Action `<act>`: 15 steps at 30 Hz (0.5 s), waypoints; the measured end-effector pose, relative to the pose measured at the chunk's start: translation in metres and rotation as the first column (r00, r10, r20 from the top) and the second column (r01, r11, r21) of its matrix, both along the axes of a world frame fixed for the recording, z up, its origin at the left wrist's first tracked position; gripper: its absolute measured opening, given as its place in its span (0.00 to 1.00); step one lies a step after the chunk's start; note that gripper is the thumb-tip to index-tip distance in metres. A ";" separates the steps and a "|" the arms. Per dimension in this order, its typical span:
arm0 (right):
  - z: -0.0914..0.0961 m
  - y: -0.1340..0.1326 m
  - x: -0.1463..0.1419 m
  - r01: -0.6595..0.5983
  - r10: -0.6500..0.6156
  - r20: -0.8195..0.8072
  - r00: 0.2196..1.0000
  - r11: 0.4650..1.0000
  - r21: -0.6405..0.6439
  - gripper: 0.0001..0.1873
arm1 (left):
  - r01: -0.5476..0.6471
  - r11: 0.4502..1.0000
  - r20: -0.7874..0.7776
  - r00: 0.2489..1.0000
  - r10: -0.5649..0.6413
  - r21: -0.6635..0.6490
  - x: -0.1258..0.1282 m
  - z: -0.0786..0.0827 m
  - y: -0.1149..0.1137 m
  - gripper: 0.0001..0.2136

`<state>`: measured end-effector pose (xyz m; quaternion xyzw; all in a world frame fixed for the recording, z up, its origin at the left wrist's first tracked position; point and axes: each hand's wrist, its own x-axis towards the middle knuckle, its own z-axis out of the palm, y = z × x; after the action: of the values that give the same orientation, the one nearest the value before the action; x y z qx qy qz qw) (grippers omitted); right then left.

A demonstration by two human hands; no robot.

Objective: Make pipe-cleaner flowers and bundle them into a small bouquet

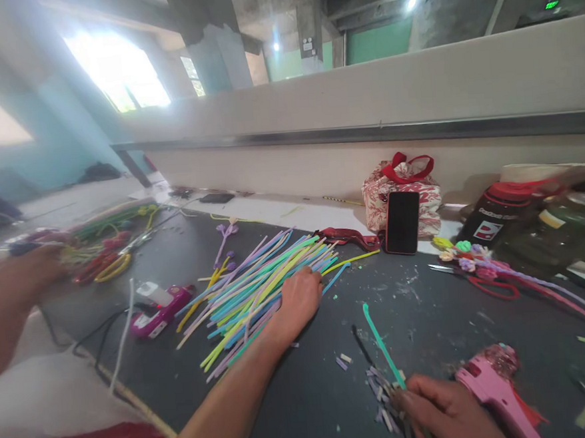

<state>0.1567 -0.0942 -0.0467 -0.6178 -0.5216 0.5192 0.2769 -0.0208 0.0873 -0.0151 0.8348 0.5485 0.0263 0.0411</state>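
Observation:
My left hand (pixel 298 303) reaches across the dark table (pixel 429 316) to a loose pile of pastel pipe cleaners (pixel 257 281). Its fingers curl down into the pile's right edge. At the bottom of the view my right hand (pixel 446 412) is closed round the lower end of a green pipe cleaner (pixel 378 336), which slants up and to the left. Small cut pieces of pipe cleaner (pixel 379 390) lie just left of that hand. A pink glue gun (pixel 494 385) lies right beside it.
Another person's arm and hand (pixel 16 285) is at the far left by a heap of red and yellow pipe cleaners (pixel 102 259). A second pink glue gun (pixel 159 312), a black phone (pixel 401 223) against a patterned bag (pixel 401 195), finished pipe-cleaner flowers (pixel 468 260) and bottles (pixel 502 214) also stand here.

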 end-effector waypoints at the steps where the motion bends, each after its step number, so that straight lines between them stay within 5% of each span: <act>1: -0.001 0.000 0.000 -0.003 0.003 -0.003 1.000 1.000 0.009 0.21 | -0.005 1.000 -0.005 1.000 0.005 0.001 0.002 -0.002 0.000 0.12; 15: 0.000 0.000 -0.003 0.048 -0.047 -0.034 0.998 0.998 0.028 0.18 | 0.051 0.997 -0.042 0.998 -0.049 0.057 0.024 -0.010 0.019 0.15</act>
<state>0.1539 -0.0946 -0.0465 -0.6170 -0.5097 0.5151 0.3069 0.0034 0.1065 -0.0250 0.8494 0.5271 0.0241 0.0062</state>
